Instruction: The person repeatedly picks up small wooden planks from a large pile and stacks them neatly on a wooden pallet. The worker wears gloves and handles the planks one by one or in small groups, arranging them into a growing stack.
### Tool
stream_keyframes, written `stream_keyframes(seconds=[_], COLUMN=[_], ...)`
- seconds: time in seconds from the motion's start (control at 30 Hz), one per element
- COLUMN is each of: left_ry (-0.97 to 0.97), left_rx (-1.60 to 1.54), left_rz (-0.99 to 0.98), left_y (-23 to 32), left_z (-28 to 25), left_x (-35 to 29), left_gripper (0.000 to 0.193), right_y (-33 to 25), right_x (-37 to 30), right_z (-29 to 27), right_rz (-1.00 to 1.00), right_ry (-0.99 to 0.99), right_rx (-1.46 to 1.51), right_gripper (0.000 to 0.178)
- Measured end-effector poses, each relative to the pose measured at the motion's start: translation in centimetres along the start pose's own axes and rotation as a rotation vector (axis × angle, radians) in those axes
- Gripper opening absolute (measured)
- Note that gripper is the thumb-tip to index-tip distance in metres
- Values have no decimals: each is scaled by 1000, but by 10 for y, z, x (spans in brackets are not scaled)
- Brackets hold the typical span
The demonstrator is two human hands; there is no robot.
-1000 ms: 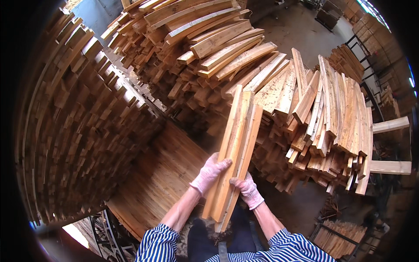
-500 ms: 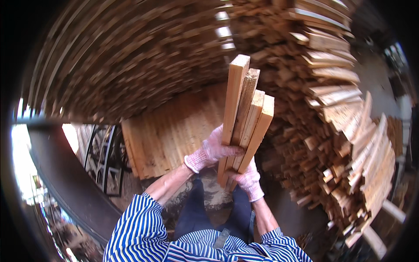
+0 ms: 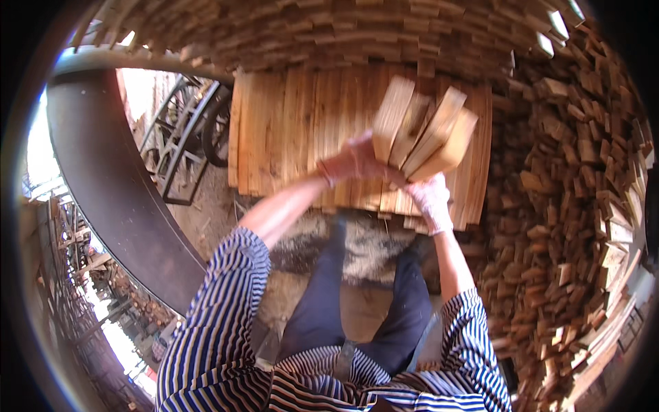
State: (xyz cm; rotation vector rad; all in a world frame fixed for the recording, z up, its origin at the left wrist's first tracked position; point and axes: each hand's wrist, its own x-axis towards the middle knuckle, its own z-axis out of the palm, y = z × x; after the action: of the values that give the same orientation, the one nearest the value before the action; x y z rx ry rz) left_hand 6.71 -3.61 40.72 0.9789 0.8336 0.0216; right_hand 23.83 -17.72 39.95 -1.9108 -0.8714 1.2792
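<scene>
Between my two gloved hands is a bundle of several wooden boards [image 3: 439, 134], their cut ends turned up toward me and staggered. My left hand [image 3: 357, 161] is closed round the bundle's left side, thumb across the front. Lower on the right, my right hand [image 3: 431, 199] grips the boards near their near end. Both gloves are pale pink knit, a little blurred. Beneath and beyond the bundle lies a flat layer of planks [image 3: 288, 130] set side by side; the bundle hides part of it.
A tall stack of boards [image 3: 309, 34] rises at the far side. To the right stands a big pile of board ends [image 3: 563, 185]. On the left are a wide dark curved panel [image 3: 113, 172] and a metal-framed cart [image 3: 182, 137] with a wheel.
My view has turned toward the right, bringing the plank layer under my hands. The boards have swung from standing upright to tipping away, and both arms reach farther forward.
</scene>
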Motion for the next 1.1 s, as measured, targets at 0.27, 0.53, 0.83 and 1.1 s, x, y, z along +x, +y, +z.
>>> stream_keyframes(seconds=[0.27,0.53,0.83,1.1], left_ry=[170,231,290,286], left_rx=[1090,1556,1709,1644], left_rz=[-337,-538,-475,-306], left_y=[21,-100,-187,-218], left_z=[-75,-193,-242,-269], left_x=[-33,-52,-17,-45], left_gripper=[113,84,86,63], right_y=[101,201,231,105], right_x=[-73,-166,-34,-77], right_z=[57,251,374,275], right_rz=[302,799,678,443], right_ry=[305,361,207,407], right_rx=[1035,1597,1594,769], right_gripper=[40,19,23,61])
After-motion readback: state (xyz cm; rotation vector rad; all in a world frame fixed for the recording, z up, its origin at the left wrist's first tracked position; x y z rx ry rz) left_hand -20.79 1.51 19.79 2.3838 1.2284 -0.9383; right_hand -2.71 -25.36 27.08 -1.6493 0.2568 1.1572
